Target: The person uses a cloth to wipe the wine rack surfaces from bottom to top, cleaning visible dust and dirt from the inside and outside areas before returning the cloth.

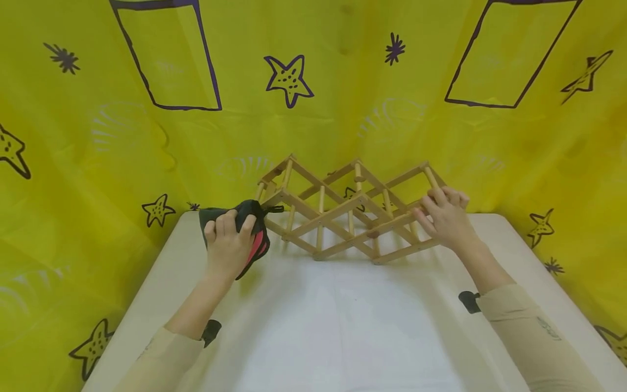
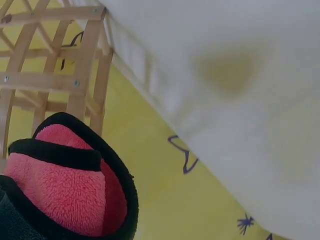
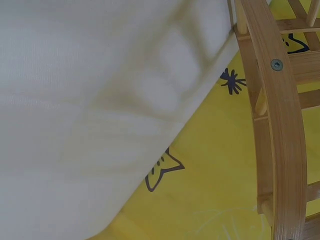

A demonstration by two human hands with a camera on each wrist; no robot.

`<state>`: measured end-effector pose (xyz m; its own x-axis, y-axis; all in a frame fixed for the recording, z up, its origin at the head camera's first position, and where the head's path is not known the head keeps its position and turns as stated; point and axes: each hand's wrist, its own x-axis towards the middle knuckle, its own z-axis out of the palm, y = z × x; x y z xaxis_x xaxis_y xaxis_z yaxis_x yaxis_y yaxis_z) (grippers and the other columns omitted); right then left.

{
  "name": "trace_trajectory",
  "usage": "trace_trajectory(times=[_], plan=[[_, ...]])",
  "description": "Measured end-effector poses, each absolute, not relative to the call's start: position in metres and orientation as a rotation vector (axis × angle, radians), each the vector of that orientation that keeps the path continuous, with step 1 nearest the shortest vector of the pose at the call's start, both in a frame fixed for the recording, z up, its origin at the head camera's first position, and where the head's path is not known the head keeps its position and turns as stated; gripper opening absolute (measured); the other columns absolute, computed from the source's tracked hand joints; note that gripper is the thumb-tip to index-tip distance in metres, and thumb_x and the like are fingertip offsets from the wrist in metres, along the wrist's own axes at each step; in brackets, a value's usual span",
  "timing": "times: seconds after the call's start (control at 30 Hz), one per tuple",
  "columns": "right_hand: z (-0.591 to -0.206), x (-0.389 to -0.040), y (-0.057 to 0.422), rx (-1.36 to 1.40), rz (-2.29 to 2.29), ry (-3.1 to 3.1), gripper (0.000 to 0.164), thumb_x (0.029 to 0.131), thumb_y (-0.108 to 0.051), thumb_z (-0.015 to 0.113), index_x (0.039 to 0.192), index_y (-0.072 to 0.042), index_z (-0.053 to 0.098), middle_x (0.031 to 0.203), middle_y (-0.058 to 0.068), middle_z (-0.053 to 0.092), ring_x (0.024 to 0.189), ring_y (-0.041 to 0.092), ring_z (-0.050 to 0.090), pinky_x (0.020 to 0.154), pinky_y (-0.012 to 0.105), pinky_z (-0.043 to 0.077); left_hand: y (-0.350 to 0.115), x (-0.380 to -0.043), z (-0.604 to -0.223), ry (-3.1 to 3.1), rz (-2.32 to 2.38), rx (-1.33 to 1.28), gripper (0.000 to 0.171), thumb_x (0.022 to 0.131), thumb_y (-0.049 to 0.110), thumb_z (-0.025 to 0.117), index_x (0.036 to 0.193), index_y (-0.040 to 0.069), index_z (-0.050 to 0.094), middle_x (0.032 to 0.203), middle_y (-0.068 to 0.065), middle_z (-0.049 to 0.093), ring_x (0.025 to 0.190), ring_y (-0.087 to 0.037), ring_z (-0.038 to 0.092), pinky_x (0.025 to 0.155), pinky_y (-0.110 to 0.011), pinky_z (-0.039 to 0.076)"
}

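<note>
Beige sleeves [image 1: 534, 337] reach over the near edge of the white table [image 1: 343, 326], one toward each far corner. An expanding wooden lattice rack [image 1: 320, 221] stands along the far edge, spread sideways, its slats crossed and joined by dowels; the right wrist view shows a screw [image 3: 276, 64] in one slat. Near the far-left corner, the left hand [image 1: 228, 242] grasps a dark and pink plush cloth [image 1: 249, 211] with black edging and a hanging loop, at the rack's left end; whether it presses the wood, I cannot tell. Toward the far-right corner, the right hand [image 1: 443, 218] grips the rack's other end, fingers bent over it.

Wiping seems to be under way, by my judgement. Spreading the rack looks done; with the cloth at one end only, the middle and right may be left, though no slat shows which parts were wiped.
</note>
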<state>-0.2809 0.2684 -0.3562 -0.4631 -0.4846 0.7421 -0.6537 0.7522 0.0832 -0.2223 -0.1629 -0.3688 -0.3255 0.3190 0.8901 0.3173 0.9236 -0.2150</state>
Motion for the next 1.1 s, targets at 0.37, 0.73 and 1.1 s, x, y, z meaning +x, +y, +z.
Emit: trace_trajectory(times=[0.37, 0.73, 1.1], plan=[[-0.357, -0.270, 0.272, 0.919, 0.253, -2.056, 0.047, 0.096, -0.042, 0.031, 0.078, -0.003, 0.050, 0.092, 0.015, 0.045, 0.090, 0.040, 0.030, 0.068, 0.054, 0.015, -0.197, -0.222, -0.329, -1.893, -0.018, -0.561, 0.034, 0.082, 0.010, 0.059, 0.108, 0.010, 0.037, 0.095, -0.025, 0.045, 0.079, -0.038, 0.042, 0.072, -0.047, 0.017], [-0.360, -0.261, 0.276, 0.972, 0.305, -1.949, 0.044, 0.096, -0.038, 0.037, 0.076, -0.001, 0.052, 0.089, 0.018, 0.048, 0.089, 0.040, 0.031, 0.065, 0.055, 0.014, -0.203, -0.245, -0.308, -2.015, 0.254, -0.968, 0.055, 0.071, 0.003, 0.071, 0.107, 0.007, 0.029, 0.104, -0.022, 0.037, 0.085, -0.034, 0.036, 0.068, -0.043, 0.019], [-0.360, -0.260, 0.275, 0.970, 0.304, -1.932, 0.043, 0.095, -0.037, 0.038, 0.076, -0.001, 0.053, 0.089, 0.018, 0.048, 0.089, 0.039, 0.031, 0.065, 0.054, 0.014, -0.179, -0.279, -0.315, -1.798, 0.103, -0.988, 0.040, 0.081, 0.011, 0.065, 0.108, 0.011, 0.036, 0.105, -0.021, 0.041, 0.087, -0.033, 0.043, 0.071, -0.043, 0.024]])
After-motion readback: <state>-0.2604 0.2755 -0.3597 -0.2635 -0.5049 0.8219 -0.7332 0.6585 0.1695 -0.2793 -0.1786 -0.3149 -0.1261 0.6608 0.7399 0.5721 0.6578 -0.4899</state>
